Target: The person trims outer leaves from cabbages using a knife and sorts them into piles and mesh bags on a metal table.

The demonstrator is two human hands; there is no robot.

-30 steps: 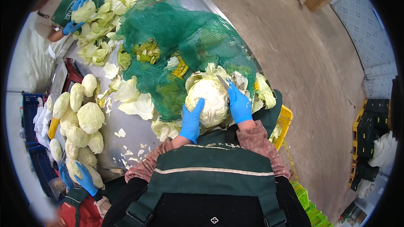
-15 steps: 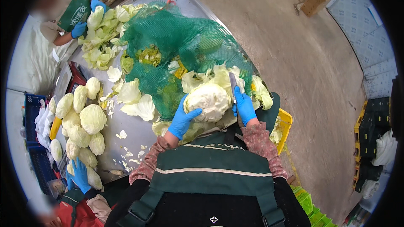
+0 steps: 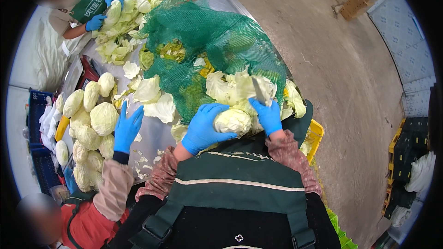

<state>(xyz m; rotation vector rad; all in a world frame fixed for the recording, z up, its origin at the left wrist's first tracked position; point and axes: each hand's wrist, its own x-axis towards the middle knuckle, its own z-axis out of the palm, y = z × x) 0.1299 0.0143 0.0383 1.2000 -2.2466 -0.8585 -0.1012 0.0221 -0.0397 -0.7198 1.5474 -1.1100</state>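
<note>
The left hand (image 3: 203,131) cups a cabbage (image 3: 233,121) at the counter's (image 3: 157,133) 5 o'clock edge; the right hand (image 3: 267,115) is clenched on a knife (image 3: 259,91), blade pointing to 12. A slip on wet leaves could likely cut the left fingers.

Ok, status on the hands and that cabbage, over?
Left hand gripping cabbage head. Right hand holds knife, blade up. Green net and loose leaves crowd the steel table; a co-worker's gloved hand close by.
</note>
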